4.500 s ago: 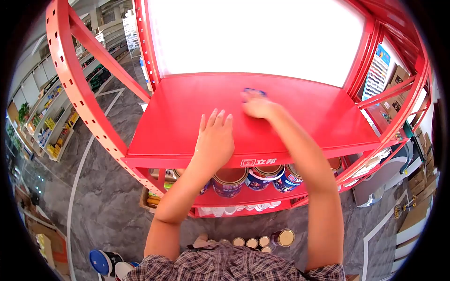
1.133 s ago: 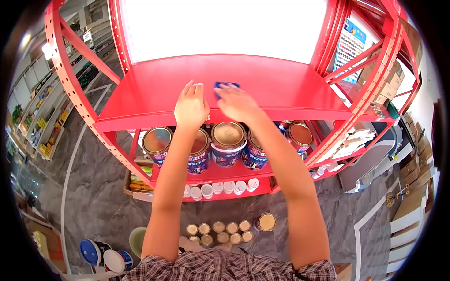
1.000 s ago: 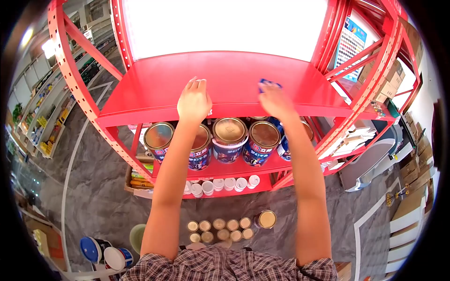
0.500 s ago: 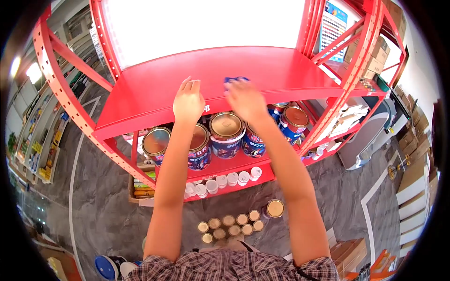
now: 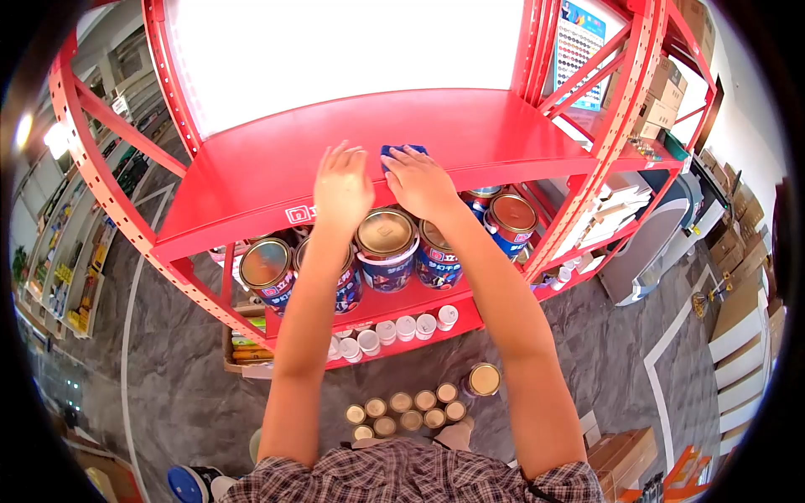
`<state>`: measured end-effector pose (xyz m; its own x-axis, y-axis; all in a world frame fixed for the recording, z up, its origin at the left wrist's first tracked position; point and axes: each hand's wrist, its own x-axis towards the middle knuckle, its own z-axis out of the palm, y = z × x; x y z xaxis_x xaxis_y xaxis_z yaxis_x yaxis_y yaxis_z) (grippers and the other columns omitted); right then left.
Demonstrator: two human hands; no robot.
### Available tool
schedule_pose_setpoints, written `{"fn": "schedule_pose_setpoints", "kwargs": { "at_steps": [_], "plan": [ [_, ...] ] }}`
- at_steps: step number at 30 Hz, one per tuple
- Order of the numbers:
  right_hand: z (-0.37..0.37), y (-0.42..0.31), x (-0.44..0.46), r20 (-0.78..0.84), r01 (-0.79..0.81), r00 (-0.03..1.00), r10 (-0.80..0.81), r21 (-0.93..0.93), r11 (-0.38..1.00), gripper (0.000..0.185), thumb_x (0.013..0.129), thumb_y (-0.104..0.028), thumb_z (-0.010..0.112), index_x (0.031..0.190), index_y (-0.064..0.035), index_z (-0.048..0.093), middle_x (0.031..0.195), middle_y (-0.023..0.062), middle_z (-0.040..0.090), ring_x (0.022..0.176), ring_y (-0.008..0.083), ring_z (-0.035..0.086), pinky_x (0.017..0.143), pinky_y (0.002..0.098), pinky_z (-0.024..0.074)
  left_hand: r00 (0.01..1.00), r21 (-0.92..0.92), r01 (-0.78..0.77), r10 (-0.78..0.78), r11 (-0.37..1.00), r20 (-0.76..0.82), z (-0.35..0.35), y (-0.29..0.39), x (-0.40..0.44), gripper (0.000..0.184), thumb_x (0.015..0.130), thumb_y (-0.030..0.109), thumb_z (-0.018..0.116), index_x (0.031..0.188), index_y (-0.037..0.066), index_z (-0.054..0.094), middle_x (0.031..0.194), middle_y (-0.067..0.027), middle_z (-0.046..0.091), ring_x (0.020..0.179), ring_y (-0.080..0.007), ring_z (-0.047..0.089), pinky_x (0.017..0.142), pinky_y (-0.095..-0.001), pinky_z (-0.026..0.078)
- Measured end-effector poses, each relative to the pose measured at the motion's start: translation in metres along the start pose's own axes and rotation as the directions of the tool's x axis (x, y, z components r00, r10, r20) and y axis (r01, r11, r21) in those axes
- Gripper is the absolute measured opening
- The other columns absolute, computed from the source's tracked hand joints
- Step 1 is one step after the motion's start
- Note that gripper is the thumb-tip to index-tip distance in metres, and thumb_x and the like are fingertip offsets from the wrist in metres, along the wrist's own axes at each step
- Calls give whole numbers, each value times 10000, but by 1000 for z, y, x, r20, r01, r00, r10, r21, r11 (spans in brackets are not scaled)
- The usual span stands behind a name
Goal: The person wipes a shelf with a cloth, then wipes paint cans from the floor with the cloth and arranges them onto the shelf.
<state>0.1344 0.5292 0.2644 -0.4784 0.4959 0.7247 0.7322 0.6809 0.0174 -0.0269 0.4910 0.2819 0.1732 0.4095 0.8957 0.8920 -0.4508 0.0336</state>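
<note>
My right hand (image 5: 419, 178) lies on a dark blue cloth (image 5: 391, 152), pressing it against the top of the red shelf (image 5: 470, 126). Part of the cloth is hidden under the palm. Near the shelf's front edge, my left hand (image 5: 344, 183) holds nothing, its fingers stretched out and slightly apart; whether it touches the shelf I cannot tell. Below both hands, large blue paint cans (image 5: 386, 235) with metal lids stand in a row on the lower level, partly covered by my forearms.
Small white tubs (image 5: 386, 333) line the bottom level. Several small round tins (image 5: 411, 419) and a bigger can (image 5: 484, 380) stand on the floor by my feet. Perforated red uprights (image 5: 625, 92) frame the shelf on both sides. Cardboard boxes (image 5: 620, 461) sit at lower right.
The right hand and cloth have shifted left, closer to the left hand. The left hand has risen slightly in view, and the whole view has moved a little.
</note>
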Motion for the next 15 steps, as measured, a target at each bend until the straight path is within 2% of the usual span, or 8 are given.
{"fn": "schedule_pose_setpoints", "kwargs": {
  "at_steps": [2, 4, 5, 6, 8, 11, 13, 15],
  "plan": [
    [-4, 22, -2, 33, 4, 999, -6, 58, 998, 361, 899, -250, 416, 1152, -38, 563, 1218, 155, 557, 1166, 327, 494, 997, 443, 368, 1000, -61, 14, -13, 998, 3, 11, 28, 13, 237, 738, -15, 521, 957, 12, 606, 1031, -146, 626, 1082, -323, 544, 988, -443, 382],
    [-12, 77, -13, 131, 31, 991, -14, -127, 991, 369, 906, -261, 402, 1158, -38, 556, 1211, 175, 556, 1159, 335, 497, 982, 458, 375, 999, -44, 35, -34, 998, 17, 24, 43, 20, 236, 738, -15, 521, 956, 13, 607, 1033, -148, 626, 1081, -325, 545, 985, -442, 384],
    [-44, 89, -20, 153, -80, 983, 101, -133, 988, 373, 913, -265, 385, 1143, -30, 562, 1203, 199, 554, 1143, 352, 505, 966, 466, 384, 998, -34, 46, -45, 998, 34, 29, 49, 23, 234, 739, -15, 521, 955, 14, 608, 1035, -150, 626, 1079, -327, 545, 982, -441, 386],
    [-38, 135, -36, 84, -81, 992, 92, -134, 988, 376, 915, -270, 384, 1137, -24, 561, 1205, 203, 551, 1124, 360, 517, 946, 476, 394, 996, -13, 67, -66, 998, 54, 37, 51, 22, 232, 741, -16, 518, 951, 13, 611, 1044, -148, 625, 1080, -324, 546, 983, -434, 387],
    [-57, 193, -52, 138, -181, 966, 217, -230, 956, 400, 919, -302, 389, 1173, -38, 547, 1222, 208, 537, 1148, 401, 487, 992, 472, 371, 992, 25, 109, -110, 994, 56, 50, 56, 22, 233, 740, -17, 516, 950, 12, 612, 1043, -148, 625, 1084, -322, 543, 981, -432, 389],
    [-63, 228, -61, 203, -219, 942, 265, -224, 950, 423, 920, -319, 391, 1211, -41, 522, 1254, 211, 513, 1176, 412, 462, 1017, 461, 353, 984, 106, 161, -169, 981, 64, 67, 62, 21, 246, 733, -28, 509, 953, 10, 612, 1046, -150, 624, 1093, -323, 535, 977, -424, 395],
    [-62, 231, -58, 257, -150, 945, 200, -202, 968, 431, 922, -319, 387, 1229, -41, 506, 1274, 210, 495, 1190, 408, 450, 1024, 457, 346, 981, 164, 177, -188, 970, 54, 74, 63, 22, 259, 727, -38, 504, 957, 9, 612, 1050, -151, 622, 1099, -325, 529, 975, -419, 398],
    [-52, 217, -47, 342, -51, 934, 106, -167, 985, 448, 926, -319, 380, 1264, -42, 475, 1315, 206, 459, 1218, 399, 427, 1038, 450, 332, 963, 119, 261, -266, 958, 29, 74, 60, 23, 298, 708, -66, 487, 971, 7, 608, 1062, -156, 616, 1105, -334, 520, 972, -414, 402]
  ]
}}
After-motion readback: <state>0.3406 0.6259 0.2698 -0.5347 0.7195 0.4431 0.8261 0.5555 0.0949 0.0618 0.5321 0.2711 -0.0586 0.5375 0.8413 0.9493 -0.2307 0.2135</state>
